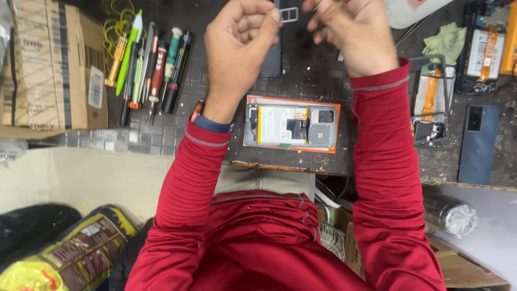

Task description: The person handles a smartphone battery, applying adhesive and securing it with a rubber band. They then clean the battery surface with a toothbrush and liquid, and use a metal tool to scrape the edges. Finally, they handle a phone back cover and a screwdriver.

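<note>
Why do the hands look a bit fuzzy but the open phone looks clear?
In the head view, the left hand and right hand sit close to the camera, so they are slightly soft; the opened phone lies sharp and evenly lit, with mild glare on its battery.

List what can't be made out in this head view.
- Right hand: fingertips cut off by the top edge; any held item unseen.
- SIM tray in left hand: contents too small.
- Dark phone: mostly hidden behind the left hand.
- Opened phone: parts too small.

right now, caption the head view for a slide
Left hand pinches a small metal tray above an opened phone; right hand alongside.
</note>
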